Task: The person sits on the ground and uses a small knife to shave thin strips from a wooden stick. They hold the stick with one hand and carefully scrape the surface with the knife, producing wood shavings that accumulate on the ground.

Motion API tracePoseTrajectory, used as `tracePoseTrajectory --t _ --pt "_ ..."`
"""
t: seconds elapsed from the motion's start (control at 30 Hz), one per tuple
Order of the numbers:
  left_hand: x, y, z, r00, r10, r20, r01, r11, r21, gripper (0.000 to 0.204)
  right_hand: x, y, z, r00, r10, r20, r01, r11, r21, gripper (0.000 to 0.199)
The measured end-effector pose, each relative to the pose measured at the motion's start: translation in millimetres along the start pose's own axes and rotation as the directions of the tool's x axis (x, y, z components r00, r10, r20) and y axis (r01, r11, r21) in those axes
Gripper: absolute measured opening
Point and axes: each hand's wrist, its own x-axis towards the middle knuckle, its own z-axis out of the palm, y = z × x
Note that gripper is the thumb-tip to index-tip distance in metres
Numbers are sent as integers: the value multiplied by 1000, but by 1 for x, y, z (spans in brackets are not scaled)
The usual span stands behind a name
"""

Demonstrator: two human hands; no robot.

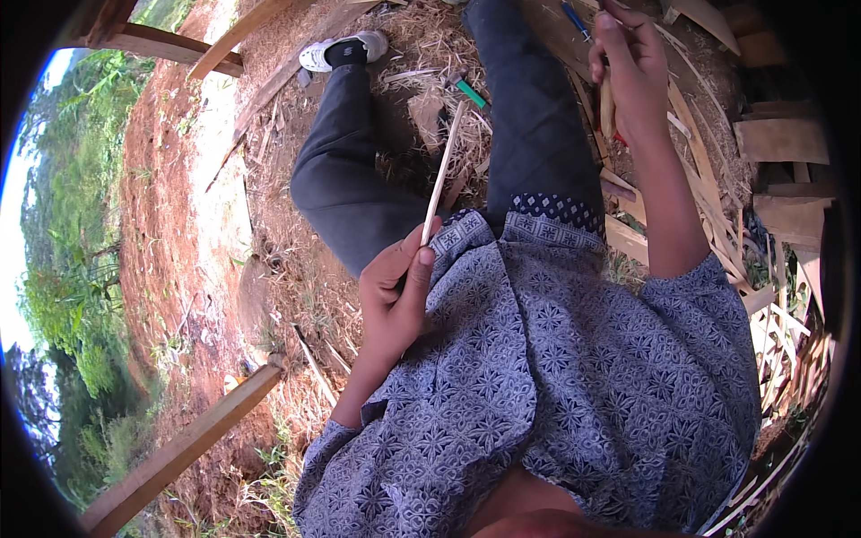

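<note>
A patterned shirt fills the foreground. The left hand pinches a pale stick, pointing up between the legs; the right hand, out right, curls around a partly hidden tan piece.

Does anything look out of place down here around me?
A bit: wood shavings litter the ground, and a green-handled tool lies loose among them between the legs, easy to overlook. The thin stick in the left hand looks straight.
</note>
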Motion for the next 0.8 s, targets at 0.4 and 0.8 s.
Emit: tracePoseTrajectory --t 0.4,0.8 --pt "11 6 3 999 43 18 -43 999 -26 37 -58 -4 28 762 -108 639 130 991 13 22" --pt "15 6 4 959 283 15 -283 954 98 33 -20 12 10 992 10 128 -4 999 -46 25"
